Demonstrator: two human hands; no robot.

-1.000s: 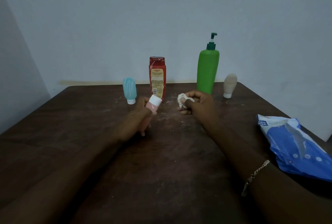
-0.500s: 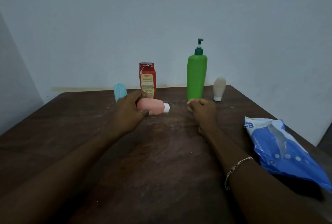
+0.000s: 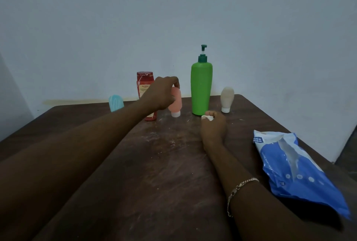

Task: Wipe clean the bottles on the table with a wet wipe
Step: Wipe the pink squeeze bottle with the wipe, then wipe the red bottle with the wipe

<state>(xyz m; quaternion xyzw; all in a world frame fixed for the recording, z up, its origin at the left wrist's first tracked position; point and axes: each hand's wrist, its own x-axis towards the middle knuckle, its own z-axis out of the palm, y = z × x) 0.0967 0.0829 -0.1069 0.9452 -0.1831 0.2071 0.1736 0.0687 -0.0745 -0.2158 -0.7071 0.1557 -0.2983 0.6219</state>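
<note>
My left hand (image 3: 161, 94) grips the small pink bottle (image 3: 175, 103) by its upper end, holding it upright with its white cap down on the table, between the red bottle (image 3: 144, 86) and the tall green pump bottle (image 3: 201, 88). My right hand (image 3: 213, 125) rests on the table just in front of the green bottle, fingers curled round a crumpled white wet wipe (image 3: 207, 117). A small light blue bottle (image 3: 116, 103) stands at the back left. A beige bottle (image 3: 227, 99) stands cap-down at the back right.
A blue and white wet wipe packet (image 3: 295, 167) lies at the table's right edge. The dark wooden table (image 3: 154, 173) carries white dusty smears in its middle. The wall rises right behind the row of bottles.
My left hand has carried the pink bottle from near me to the back row and turned it from lying sideways to upright, cap down. My right hand has stayed put with the wipe.
</note>
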